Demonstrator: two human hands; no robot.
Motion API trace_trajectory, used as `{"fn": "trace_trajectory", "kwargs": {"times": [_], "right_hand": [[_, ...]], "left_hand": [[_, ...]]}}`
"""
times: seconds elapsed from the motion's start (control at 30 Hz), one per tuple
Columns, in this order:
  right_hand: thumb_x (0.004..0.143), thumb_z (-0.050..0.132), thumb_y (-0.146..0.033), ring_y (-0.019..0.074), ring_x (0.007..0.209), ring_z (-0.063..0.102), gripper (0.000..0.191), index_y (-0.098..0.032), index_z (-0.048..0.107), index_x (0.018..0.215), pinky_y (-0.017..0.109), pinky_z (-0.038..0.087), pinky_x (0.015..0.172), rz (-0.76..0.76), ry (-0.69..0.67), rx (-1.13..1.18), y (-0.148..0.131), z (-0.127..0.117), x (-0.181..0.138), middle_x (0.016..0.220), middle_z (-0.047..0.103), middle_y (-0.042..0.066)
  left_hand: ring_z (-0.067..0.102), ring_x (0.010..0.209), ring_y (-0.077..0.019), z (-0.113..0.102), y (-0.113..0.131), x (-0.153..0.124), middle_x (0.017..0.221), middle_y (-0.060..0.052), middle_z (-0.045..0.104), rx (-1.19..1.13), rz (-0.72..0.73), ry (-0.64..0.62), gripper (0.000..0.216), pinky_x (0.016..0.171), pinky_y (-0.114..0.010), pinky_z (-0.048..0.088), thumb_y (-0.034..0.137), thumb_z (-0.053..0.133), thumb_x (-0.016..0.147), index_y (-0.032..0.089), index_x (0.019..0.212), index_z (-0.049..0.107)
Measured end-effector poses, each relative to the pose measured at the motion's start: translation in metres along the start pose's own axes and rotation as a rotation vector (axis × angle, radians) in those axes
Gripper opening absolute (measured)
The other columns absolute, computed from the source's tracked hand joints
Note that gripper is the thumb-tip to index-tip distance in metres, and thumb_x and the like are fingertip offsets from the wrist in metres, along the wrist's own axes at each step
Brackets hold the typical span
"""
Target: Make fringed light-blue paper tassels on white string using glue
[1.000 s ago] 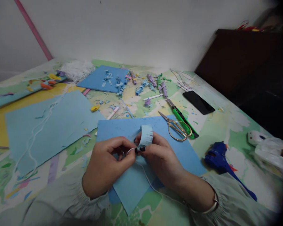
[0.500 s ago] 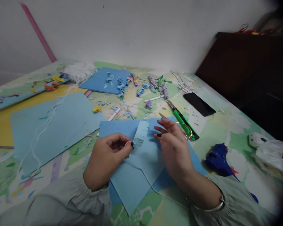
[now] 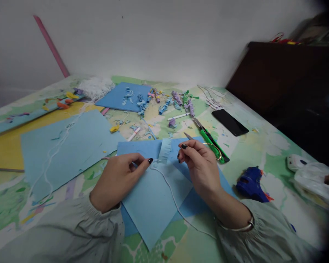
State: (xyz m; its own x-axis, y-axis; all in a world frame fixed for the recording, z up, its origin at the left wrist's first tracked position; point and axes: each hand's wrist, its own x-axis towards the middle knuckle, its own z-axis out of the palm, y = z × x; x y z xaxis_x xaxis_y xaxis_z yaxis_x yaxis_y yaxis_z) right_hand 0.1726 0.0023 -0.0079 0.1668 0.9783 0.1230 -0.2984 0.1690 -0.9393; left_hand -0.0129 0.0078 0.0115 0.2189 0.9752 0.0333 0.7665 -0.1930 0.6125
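Note:
A light blue fringed paper strip (image 3: 165, 150) lies on the blue sheets between my hands. My left hand (image 3: 117, 179) is closed beside its near end, thumb tip at the end of a white string (image 3: 168, 188). That string curves over a light blue sheet (image 3: 150, 208) and runs toward my right sleeve. My right hand (image 3: 201, 166) hovers right of the strip, thumb and fingers pinched together; whatever they may hold is too small to see. Behind that hand, scissors (image 3: 216, 148) with gold handles lie partly hidden, against a green box cutter (image 3: 208, 138).
On the right are a blue glue gun (image 3: 251, 184), a black phone (image 3: 229, 122) and a plastic bag (image 3: 314, 179). Curled paper pieces (image 3: 177, 98) and markers (image 3: 178, 116) lie farther back. Another light blue sheet (image 3: 74, 146) and a white string pile (image 3: 94, 87) are on the left.
My right hand's fingers have gone from spread to pinched. My left hand has lowered slightly toward the strip, and the string end now rests lower on the paper. The view has shifted a little.

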Motion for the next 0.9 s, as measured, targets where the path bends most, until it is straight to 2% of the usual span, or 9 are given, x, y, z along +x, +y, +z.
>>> {"fn": "trace_trajectory", "kwargs": {"times": [0.1, 0.17, 0.23, 0.3, 0.43, 0.57, 0.7, 0.83, 0.9], "right_hand": [[0.076, 0.056, -0.017, 0.0095, 0.053, 0.049, 0.007, -0.015, 0.061, 0.072, 0.022, 0.038, 0.052, 0.009, -0.018, -0.046, 0.0, 0.0, 0.001, 0.055, 0.056, -0.003], [0.079, 0.055, -0.023, 0.0095, 0.052, 0.048, 0.014, -0.015, 0.061, 0.068, 0.022, 0.038, 0.051, 0.002, -0.041, -0.143, 0.0, 0.0, 0.001, 0.054, 0.055, -0.002], [0.078, 0.056, -0.025, 0.0099, 0.054, 0.049, 0.015, -0.015, 0.061, 0.067, 0.022, 0.038, 0.052, -0.003, -0.094, -0.324, 0.001, 0.0, 0.002, 0.057, 0.056, -0.001], [0.073, 0.058, -0.017, 0.0106, 0.057, 0.051, 0.007, -0.015, 0.064, 0.07, 0.023, 0.038, 0.055, -0.021, -0.184, -0.586, 0.003, -0.001, 0.002, 0.061, 0.059, -0.001], [0.066, 0.057, -0.006, 0.0111, 0.059, 0.052, 0.016, -0.016, 0.067, 0.073, 0.023, 0.037, 0.058, -0.098, -0.328, -1.01, 0.006, -0.002, 0.002, 0.062, 0.061, -0.001], [0.066, 0.056, -0.005, 0.0113, 0.059, 0.052, 0.015, -0.015, 0.065, 0.07, 0.022, 0.035, 0.057, -0.136, -0.387, -1.106, 0.008, -0.001, 0.002, 0.063, 0.062, 0.0], [0.066, 0.055, -0.004, 0.0117, 0.058, 0.052, 0.014, -0.015, 0.062, 0.07, 0.022, 0.034, 0.055, -0.147, -0.374, -1.091, 0.009, -0.001, 0.001, 0.062, 0.06, 0.0], [0.07, 0.053, -0.007, 0.012, 0.058, 0.052, 0.011, -0.015, 0.06, 0.069, 0.023, 0.035, 0.056, -0.171, -0.322, -1.056, 0.009, -0.004, 0.001, 0.062, 0.06, 0.0], [0.072, 0.052, -0.009, 0.0122, 0.059, 0.052, 0.01, -0.016, 0.059, 0.072, 0.023, 0.035, 0.056, -0.175, -0.279, -1.038, 0.009, -0.005, 0.003, 0.064, 0.06, 0.0]], "left_hand": [[0.057, 0.047, -0.0144, 0.002, -0.003, 0.001, 0.055, 0.002, 0.065, -0.075, -0.012, 0.071, 0.017, 0.052, -0.024, 0.037, 0.031, 0.055, 0.077, 0.021, 0.076, 0.069], [0.058, 0.047, -0.014, 0.003, -0.005, 0.0, 0.062, 0.001, 0.068, -0.145, -0.022, 0.098, 0.019, 0.051, -0.024, 0.039, 0.03, 0.053, 0.078, 0.021, 0.083, 0.069], [0.059, 0.047, -0.0139, 0.004, -0.005, 0.0, 0.068, 0.0, 0.07, -0.183, -0.023, 0.118, 0.02, 0.051, -0.024, 0.04, 0.028, 0.053, 0.078, 0.021, 0.084, 0.07], [0.06, 0.051, -0.015, 0.004, -0.006, 0.0, 0.07, -0.001, 0.071, -0.166, -0.011, 0.143, 0.019, 0.054, -0.025, 0.042, 0.028, 0.055, 0.077, 0.021, 0.082, 0.071], [0.062, 0.063, -0.019, 0.005, -0.009, 0.005, 0.073, -0.003, 0.071, -0.117, -0.015, 0.165, 0.019, 0.061, -0.028, 0.043, 0.034, 0.058, 0.074, 0.021, 0.077, 0.072], [0.061, 0.064, -0.0195, 0.008, -0.009, 0.02, 0.078, -0.005, 0.07, -0.136, -0.057, 0.041, 0.029, 0.061, -0.029, 0.043, 0.042, 0.056, 0.075, 0.018, 0.085, 0.068], [0.059, 0.073, -0.0207, 0.01, -0.002, 0.038, 0.087, -0.006, 0.069, -0.091, 0.031, -0.055, 0.035, 0.065, -0.029, 0.042, 0.042, 0.065, 0.066, 0.017, 0.09, 0.067], [0.056, 0.064, -0.0179, 0.013, 0.008, 0.048, 0.066, -0.001, 0.064, -0.121, 0.067, -0.245, 0.018, 0.058, -0.026, 0.038, 0.031, 0.068, 0.061, 0.016, 0.071, 0.066], [0.053, 0.058, -0.016, 0.014, 0.01, 0.049, 0.057, 0.001, 0.059, -0.152, 0.061, -0.287, 0.012, 0.054, -0.025, 0.036, 0.027, 0.065, 0.062, 0.016, 0.065, 0.064]]}}
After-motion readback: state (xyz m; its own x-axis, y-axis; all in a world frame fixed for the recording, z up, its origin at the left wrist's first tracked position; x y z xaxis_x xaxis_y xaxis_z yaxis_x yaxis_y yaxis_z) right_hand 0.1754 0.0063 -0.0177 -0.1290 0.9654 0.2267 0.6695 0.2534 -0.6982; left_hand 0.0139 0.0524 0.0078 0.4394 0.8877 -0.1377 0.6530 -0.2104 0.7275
